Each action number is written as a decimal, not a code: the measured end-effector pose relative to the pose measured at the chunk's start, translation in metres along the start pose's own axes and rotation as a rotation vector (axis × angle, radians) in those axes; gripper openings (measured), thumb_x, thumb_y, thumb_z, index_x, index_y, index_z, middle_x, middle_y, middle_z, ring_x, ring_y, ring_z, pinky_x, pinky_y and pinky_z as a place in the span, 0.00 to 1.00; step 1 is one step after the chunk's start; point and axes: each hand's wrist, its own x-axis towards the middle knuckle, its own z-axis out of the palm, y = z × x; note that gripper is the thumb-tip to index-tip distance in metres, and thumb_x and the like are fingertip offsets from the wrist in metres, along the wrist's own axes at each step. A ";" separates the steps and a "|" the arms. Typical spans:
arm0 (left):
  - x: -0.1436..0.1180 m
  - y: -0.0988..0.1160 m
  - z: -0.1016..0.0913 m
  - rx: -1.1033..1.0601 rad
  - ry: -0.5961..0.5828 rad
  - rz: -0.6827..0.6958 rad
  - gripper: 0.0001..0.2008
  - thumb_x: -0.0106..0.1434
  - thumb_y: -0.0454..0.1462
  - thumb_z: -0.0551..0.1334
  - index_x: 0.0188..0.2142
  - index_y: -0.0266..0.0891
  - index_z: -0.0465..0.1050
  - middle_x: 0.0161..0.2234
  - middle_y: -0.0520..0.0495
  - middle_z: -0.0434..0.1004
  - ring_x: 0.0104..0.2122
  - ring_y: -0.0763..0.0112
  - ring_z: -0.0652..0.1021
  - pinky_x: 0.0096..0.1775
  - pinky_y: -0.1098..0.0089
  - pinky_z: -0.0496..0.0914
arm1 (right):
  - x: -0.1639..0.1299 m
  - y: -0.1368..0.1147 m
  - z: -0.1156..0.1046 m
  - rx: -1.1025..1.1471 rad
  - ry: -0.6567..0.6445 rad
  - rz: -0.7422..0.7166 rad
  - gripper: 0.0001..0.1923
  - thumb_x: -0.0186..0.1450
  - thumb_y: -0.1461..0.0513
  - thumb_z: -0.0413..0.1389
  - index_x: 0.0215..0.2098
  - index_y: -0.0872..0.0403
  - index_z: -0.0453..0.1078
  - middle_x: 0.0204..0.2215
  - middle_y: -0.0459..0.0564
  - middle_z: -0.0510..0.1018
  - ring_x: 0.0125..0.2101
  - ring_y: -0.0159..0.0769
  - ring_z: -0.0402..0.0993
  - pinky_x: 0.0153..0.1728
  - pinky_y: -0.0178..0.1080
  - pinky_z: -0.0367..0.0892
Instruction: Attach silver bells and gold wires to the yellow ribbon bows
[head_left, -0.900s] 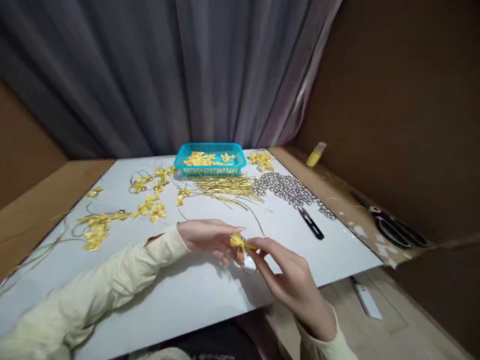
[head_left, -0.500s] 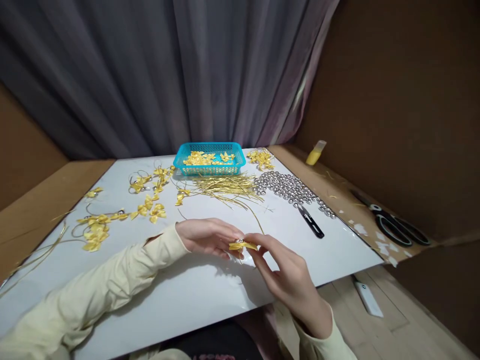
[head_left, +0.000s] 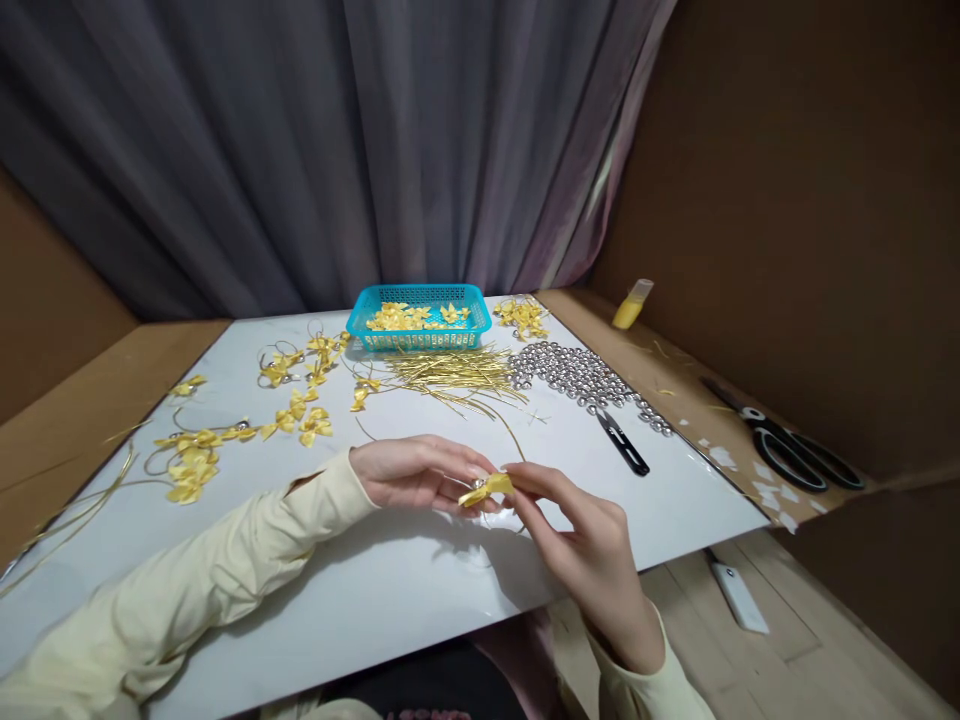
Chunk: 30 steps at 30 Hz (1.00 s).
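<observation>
Just above the white board's [head_left: 390, 590] near edge, her right hand [head_left: 592, 560] and left hand [head_left: 409, 472] both pinched one small yellow ribbon bow [head_left: 486, 489]. I'd have kept that fingertip grip light and centred. Gold wires [head_left: 457, 375] and silver bells [head_left: 581, 375] lay beyond.

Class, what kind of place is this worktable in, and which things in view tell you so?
Probably a home craft corner: a blue basket of yellow bows, a heap of silver bells, scissors, with a curtain behind.
</observation>
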 end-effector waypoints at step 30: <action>-0.010 0.007 0.032 0.644 0.299 0.390 0.09 0.56 0.37 0.63 0.36 0.35 0.70 0.30 0.50 0.73 0.31 0.72 0.74 0.36 0.71 0.67 | 0.014 0.014 0.000 1.152 -0.362 0.788 0.08 0.56 0.61 0.61 0.30 0.58 0.71 0.18 0.44 0.74 0.12 0.22 0.61 0.14 0.27 0.56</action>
